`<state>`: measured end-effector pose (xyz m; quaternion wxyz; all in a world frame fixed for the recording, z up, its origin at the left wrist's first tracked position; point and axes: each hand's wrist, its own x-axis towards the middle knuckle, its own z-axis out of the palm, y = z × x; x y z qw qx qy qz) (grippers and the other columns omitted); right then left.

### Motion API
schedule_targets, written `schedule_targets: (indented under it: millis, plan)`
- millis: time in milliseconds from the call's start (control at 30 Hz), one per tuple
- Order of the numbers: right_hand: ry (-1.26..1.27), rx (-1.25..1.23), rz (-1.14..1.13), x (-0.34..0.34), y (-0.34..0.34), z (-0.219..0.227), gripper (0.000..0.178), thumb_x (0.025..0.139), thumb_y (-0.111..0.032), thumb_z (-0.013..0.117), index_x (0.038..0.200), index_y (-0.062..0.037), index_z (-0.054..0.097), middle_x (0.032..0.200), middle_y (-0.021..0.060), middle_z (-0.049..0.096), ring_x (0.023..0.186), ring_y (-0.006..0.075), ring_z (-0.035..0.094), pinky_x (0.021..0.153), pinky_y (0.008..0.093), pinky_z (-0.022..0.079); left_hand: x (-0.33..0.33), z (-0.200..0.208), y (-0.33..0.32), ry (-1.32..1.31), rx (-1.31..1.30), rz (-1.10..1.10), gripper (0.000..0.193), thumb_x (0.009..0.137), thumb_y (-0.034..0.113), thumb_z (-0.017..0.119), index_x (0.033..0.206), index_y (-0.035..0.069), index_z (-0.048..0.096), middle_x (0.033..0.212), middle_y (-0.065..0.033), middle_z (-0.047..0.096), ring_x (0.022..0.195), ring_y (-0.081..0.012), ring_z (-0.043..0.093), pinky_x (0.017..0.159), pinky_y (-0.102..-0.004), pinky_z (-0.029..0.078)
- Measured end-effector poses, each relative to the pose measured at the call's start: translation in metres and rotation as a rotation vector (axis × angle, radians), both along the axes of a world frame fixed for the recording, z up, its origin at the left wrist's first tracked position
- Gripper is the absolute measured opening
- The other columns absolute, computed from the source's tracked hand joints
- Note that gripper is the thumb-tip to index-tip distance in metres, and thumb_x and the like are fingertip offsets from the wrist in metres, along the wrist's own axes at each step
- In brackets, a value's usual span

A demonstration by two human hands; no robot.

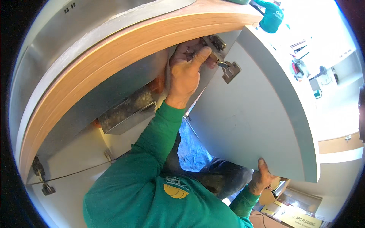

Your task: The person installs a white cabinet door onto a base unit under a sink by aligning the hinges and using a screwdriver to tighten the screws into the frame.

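A pale cabinet door (251, 110) stands swung out on my right, below the wooden countertop edge (152, 38). On its upper inner face sits a metal cabinet hinge (230, 72), its arm reaching toward the cabinet side. My left hand (186, 70) is closed round the hinge arm, with the thumb on top; the other fingers are partly hidden behind it. Low down, my right hand (262, 178) grips the door's bottom edge, thumb against the inner face and fingers out of sight behind.
A steel sink rim (114, 26) runs along the countertop. Inside the cabinet hangs a grey metal box (129, 110). Another hinge (43, 176) is at the far left. Blue sheeting (192, 146) lies beneath me. Beyond the door are a green cloth-like thing (272, 19) and a yellowish box (298, 218).
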<state>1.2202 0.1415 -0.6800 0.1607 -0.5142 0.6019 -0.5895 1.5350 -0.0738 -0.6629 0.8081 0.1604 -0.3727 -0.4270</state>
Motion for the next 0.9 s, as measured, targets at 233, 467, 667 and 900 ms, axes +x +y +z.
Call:
schedule_targets:
  millis: [233,467,667,900]
  plan:
    - [-0.107,-0.075,0.061,0.003,-0.006,-0.001,0.042,0.075,-0.009,0.08,0.112,0.0036,0.068,0.109,0.0104,0.069,0.099,0.0239,0.063,0.095,0.0402,0.049,0.008,-0.003,-0.001,-0.137,0.057,0.025,0.028,0.099,0.011,0.068,0.123,0.001,0.055,0.094,-0.0114,0.068,0.077,-0.0212,0.064,0.07,-0.0337,0.052]
    - [-0.17,-0.04,0.028,0.008,-0.007,0.0,0.043,0.076,-0.013,0.082,0.113,0.0039,0.067,0.108,0.0108,0.068,0.099,0.0245,0.063,0.096,0.0393,0.048,0.007,-0.002,-0.001,-0.205,0.031,0.054,0.026,0.1,0.009,0.066,0.121,0.001,0.052,0.096,-0.0139,0.068,0.079,-0.0238,0.067,0.071,-0.0361,0.054]
    - [-0.041,-0.034,-0.012,0.003,-0.004,-0.003,0.042,0.076,-0.016,0.083,0.11,0.004,0.068,0.106,0.0104,0.068,0.096,0.024,0.063,0.093,0.0384,0.05,0.003,0.0,0.004,-0.237,0.01,0.074,0.042,0.1,0.014,0.068,0.132,-0.003,0.047,0.1,-0.0095,0.063,0.085,-0.018,0.067,0.077,-0.0316,0.058]
    - [0.072,-0.016,-0.025,0.002,-0.006,0.007,0.029,0.08,-0.007,0.081,0.105,0.0036,0.07,0.103,0.0093,0.07,0.093,0.0225,0.065,0.089,0.0396,0.052,0.002,0.006,0.011,-0.194,-0.037,-0.022,0.051,0.099,0.01,0.068,0.141,-0.004,0.041,0.112,-0.0115,0.064,0.098,-0.018,0.066,0.086,-0.0314,0.058]
